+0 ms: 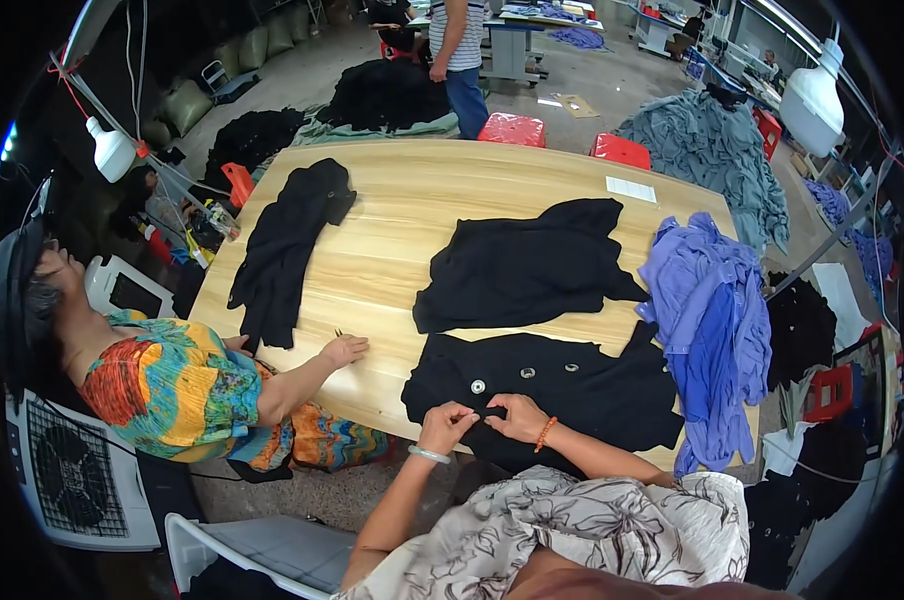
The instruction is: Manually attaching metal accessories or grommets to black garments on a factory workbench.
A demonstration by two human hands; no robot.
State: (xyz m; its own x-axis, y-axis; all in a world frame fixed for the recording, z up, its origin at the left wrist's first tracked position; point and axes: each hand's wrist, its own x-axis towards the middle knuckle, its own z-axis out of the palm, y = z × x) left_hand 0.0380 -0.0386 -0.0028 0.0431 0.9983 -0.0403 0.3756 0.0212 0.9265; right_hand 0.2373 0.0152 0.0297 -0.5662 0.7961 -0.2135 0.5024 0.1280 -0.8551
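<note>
At the table's near edge lies a black garment (612, 390), spread flat. My left hand (446, 426) and my right hand (519, 418) meet over its near edge, both closed in a pinch on the cloth, fingertips almost touching. Whether a small piece sits between the fingertips, I cannot make out. Just beyond my hands, a round silvery button-like disc (478, 386) lies on the black cloth, with two more to its right. A second black garment (522, 262) lies flat beyond the first.
Along the right of the wooden table (382, 230) lies a pile of purple-blue garments (707, 320). At left a co-worker in a bright patterned top (177, 390) sits by another black garment (287, 250), one hand on the table. Red stools (512, 130) stand beyond; a bulb (814, 95) hangs upper right.
</note>
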